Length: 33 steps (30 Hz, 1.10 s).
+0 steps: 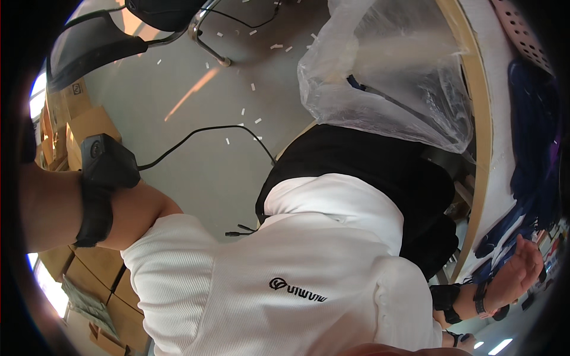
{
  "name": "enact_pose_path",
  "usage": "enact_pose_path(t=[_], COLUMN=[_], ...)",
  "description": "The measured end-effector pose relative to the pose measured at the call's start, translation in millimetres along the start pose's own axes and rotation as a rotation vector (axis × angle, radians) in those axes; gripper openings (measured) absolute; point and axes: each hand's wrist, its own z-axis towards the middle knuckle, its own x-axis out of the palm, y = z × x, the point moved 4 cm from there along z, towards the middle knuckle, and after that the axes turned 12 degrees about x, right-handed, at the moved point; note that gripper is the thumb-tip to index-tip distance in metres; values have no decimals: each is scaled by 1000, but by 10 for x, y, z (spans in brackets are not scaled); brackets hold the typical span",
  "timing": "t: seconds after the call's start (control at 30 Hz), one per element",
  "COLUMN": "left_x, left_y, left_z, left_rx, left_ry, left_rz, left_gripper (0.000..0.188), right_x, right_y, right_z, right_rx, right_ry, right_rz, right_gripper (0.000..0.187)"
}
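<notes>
My right hand [515, 274] is at the lower right, beside the table edge. Its fingers look stretched out, and I see nothing held in them. A dark band [480, 298] circles that wrist, and a black strapped device [446, 301] sits further up the forearm. Close to the fingers, dark blue fabric-like items with strands [534, 136] lie on the white table [496, 172]. My left arm [53, 207] reaches out past the left rim, so its hand is out of sight. A black camera-like box [110, 161] is strapped to this arm.
A clear plastic bag [386, 77] hangs at the table's wooden edge [481, 118]. A black chair [98, 44] stands at the far left, with paper scraps [253, 87] on the floor. Cardboard boxes [98, 267] are stacked at left. A black cable [202, 129] runs from the box toward my lap.
</notes>
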Motion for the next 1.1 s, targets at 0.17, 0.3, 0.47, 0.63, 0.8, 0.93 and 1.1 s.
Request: enact_pose_path(t=[0.17, 0.3, 0.47, 0.63, 0.8, 0.93, 1.1], left_x=[1381, 1630, 2521, 3436, 3800, 3948, 3935], left_y=[650, 859, 1191, 1420, 1564, 1531, 1515], left_z=[-184, -258, -303, -827, -1201, -1248, -1339], left_rx=[-96, -168, -231, -335, -381, -205, -203], left_ry=[41, 88, 145, 516, 761, 819, 853], left_rz=[-13, -38, -33, -311, -202, -178, -152], left_gripper=[14, 11, 12, 17, 18, 32, 34], right_x=[-3, -34, -24, 33, 339, 490, 412], right_y=[-85, -182, -165, -229, -220, -317, -69], right_z=[-122, -210, -325, -477, -449, -431, -452], right_rx=[-25, -69, -110, -64, 283, 288, 106], right_ry=[4, 15, -17, -75, -74, -141, -305], right_rz=[100, 152, 213, 265, 333, 493, -9], right_gripper=[41, 40, 38, 37, 53, 69, 66])
